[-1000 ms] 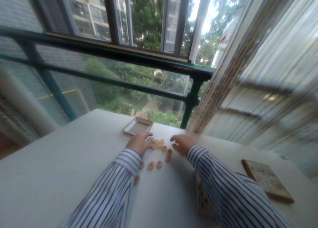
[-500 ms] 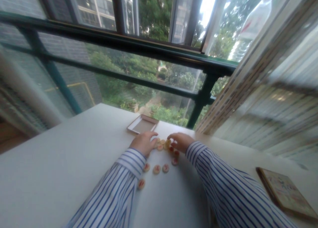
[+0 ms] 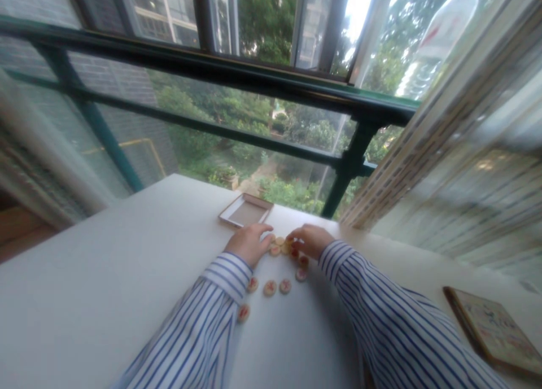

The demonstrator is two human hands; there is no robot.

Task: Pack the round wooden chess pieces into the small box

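Several round wooden pieces with red markings lie on the white table (image 3: 127,276). My left hand (image 3: 249,243) rests at the left edge of a small cluster of pieces (image 3: 276,250), its thumb and fingers apart. On the other side of that cluster is my right hand (image 3: 311,240), fingers bent down over the pieces; whether it grips one is hard to make out. Nearer to me, a loose row holds a piece (image 3: 270,288), another (image 3: 285,286) and one at the right (image 3: 301,274). A single piece (image 3: 243,313) lies beside my left sleeve.
An open shallow box (image 3: 246,210) sits behind my left hand near the table's far edge. A box lid with a picture (image 3: 493,330) lies at the right. Beyond the table are a green railing (image 3: 237,78) and a plastic bottle (image 3: 442,39).
The view has shifted slightly, so everything appears a little further right. My right hand's fingers have moved slightly over the cluster; the pieces look nearly unchanged.
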